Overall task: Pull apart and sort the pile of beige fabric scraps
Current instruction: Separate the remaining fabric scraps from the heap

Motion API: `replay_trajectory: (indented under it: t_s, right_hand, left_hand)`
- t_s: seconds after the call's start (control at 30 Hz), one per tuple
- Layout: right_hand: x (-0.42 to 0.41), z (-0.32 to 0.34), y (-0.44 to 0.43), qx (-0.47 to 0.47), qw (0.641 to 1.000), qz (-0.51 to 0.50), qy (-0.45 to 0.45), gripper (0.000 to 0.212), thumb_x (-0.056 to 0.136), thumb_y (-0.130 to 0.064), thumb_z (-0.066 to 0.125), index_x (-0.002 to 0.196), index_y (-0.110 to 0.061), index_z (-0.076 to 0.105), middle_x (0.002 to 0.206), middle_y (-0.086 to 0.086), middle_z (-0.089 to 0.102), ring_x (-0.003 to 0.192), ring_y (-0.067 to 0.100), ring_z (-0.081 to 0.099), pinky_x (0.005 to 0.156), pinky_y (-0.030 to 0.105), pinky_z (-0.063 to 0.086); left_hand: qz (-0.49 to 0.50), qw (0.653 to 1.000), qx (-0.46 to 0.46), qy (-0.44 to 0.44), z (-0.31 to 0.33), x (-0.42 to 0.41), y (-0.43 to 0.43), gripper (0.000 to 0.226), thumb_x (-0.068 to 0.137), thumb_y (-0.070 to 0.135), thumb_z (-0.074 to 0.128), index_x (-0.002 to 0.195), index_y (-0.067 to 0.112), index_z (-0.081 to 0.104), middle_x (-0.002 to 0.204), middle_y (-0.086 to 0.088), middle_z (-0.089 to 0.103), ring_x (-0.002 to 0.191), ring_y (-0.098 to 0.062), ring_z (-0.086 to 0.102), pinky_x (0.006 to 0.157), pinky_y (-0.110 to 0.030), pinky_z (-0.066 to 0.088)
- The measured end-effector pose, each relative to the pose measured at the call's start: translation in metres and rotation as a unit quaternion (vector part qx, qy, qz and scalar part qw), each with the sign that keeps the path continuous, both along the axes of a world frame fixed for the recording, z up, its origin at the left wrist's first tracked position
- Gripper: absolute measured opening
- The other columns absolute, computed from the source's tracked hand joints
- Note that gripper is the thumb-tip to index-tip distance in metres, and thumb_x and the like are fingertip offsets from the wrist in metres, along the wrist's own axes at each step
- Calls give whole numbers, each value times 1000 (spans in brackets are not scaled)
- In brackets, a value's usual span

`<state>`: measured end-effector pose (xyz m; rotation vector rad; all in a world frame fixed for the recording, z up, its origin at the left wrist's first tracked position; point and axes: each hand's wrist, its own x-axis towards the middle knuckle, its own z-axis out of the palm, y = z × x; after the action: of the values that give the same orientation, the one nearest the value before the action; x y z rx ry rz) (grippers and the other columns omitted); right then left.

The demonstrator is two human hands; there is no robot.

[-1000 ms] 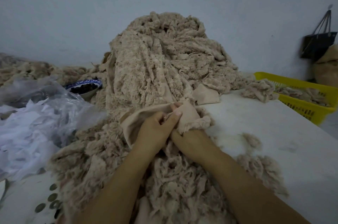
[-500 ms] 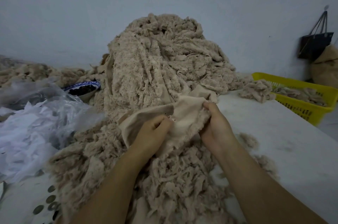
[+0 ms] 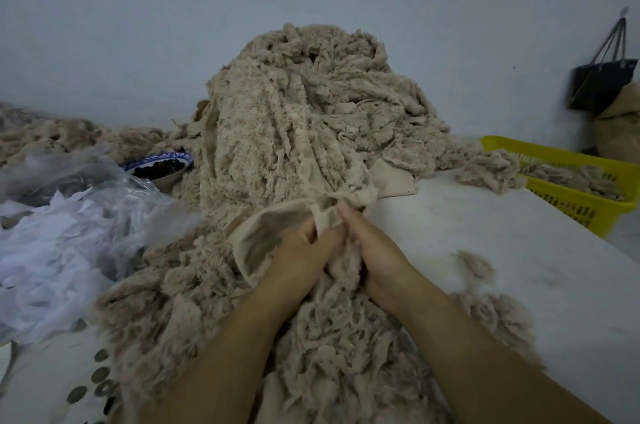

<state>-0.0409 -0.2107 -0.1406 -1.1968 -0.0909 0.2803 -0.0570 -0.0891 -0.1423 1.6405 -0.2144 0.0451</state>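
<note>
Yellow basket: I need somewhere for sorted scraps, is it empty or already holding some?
Holding some: beige scraps lie inside the yellow basket.

Light is dim, cool and even, leaving only soft shadows on the pale grey-blue wall (image 3: 104, 25). The tall pile of beige fabric scraps (image 3: 294, 119) is fairly sharp; the fingers (image 3: 346, 217) and the smooth beige cloth piece (image 3: 273, 223) they pinch look slightly soft. The yellow plastic basket (image 3: 568, 204) smears and bends at the right edge.

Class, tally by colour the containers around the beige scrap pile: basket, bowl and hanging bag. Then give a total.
Yellow basket: 1
Blue-and-white bowl: 1
Black hanging bag: 1
Total: 3
</note>
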Motion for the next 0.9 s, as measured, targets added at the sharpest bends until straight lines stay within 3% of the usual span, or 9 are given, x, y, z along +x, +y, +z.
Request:
replay_trajectory:
  t_s: [0.1, 0.27, 0.47, 0.53, 0.57, 0.67, 0.73, 0.83, 0.9]
  right_hand:
    - [4, -1, -2, -13, 999, -34, 14, 39, 100, -44, 52, 111, -14, 73, 84, 8, 77, 71, 15, 74, 54, 21, 54]
    - [17, -3, -11, 79, 988, -92, 97, 39, 100, -47, 49, 100, -14, 70, 84, 6, 78, 71, 15, 75, 51, 23, 56]
    - [34, -7, -36, 157, 970, -161, 97, 41, 106, -38, 40, 92, -8, 65, 72, 0, 75, 62, 8, 67, 50, 18, 54]
    - [33, -10, -30, 169, 968, -159, 93, 41, 106, -38, 41, 93, -7, 66, 71, -1, 75, 57, 7, 68, 50, 17, 54]
    - [33, -10, -28, 182, 964, -169, 92, 41, 106, -38, 40, 93, -7, 65, 70, 0, 75, 56, 7, 68, 50, 17, 54]
    - [32, -11, -34, 218, 946, -220, 92, 40, 107, -38, 39, 90, -8, 60, 71, 4, 71, 58, 10, 67, 50, 18, 54]
    - [31, -12, -37, 238, 935, -243, 100, 40, 106, -38, 40, 88, -8, 58, 70, 4, 68, 59, 11, 67, 49, 19, 53]
    - [30, -12, -34, 246, 930, -249, 115, 40, 106, -39, 42, 88, -7, 59, 78, 6, 66, 68, 13, 66, 53, 20, 55]
    - [30, -9, -35, 252, 925, -257, 126, 38, 105, -38, 45, 88, -8, 60, 75, 6, 66, 60, 11, 64, 49, 19, 53]
  left_hand:
    - [-32, 998, 53, -11, 0, -5, -6, 33, 94, 24, 59, 61, 30, 62, 59, 10, 61, 53, -5, 54, 53, -19, 43]
    - [-25, 998, 34, 35, 2, -2, -3, 41, 91, 18, 67, 52, 29, 58, 56, 7, 52, 51, -7, 45, 49, -18, 36]
    - [-17, 983, -129, 127, 6, -2, 8, 26, 88, 17, 67, 62, 21, 68, 69, -10, 63, 59, -19, 60, 60, -31, 49]
    - [-35, 972, -179, 146, 8, -4, 10, 13, 81, 17, 71, 86, 6, 76, 89, -25, 69, 79, -28, 68, 79, -40, 58]
    - [-28, 964, -209, 162, 9, -3, 12, 35, 72, 19, 77, 100, -3, 74, 101, -31, 69, 89, -33, 68, 89, -47, 58]
    - [-25, 947, -258, 188, 15, -4, 15, 42, 51, 30, 80, 83, 4, 80, 87, -21, 74, 73, -27, 73, 69, -39, 62]
    - [-23, 936, -297, 187, 17, -2, 17, 37, 54, 35, 74, 77, 8, 81, 89, -19, 72, 72, -27, 71, 73, -40, 59]
    - [-57, 903, -374, 203, 18, -1, 18, 52, 67, 28, 70, 109, -3, 72, 111, -26, 70, 85, -35, 71, 79, -49, 59]
    - [-78, 887, -416, 184, 21, -3, 21, 47, 74, 22, 65, 113, -4, 65, 99, -27, 73, 74, -34, 74, 60, -48, 63]
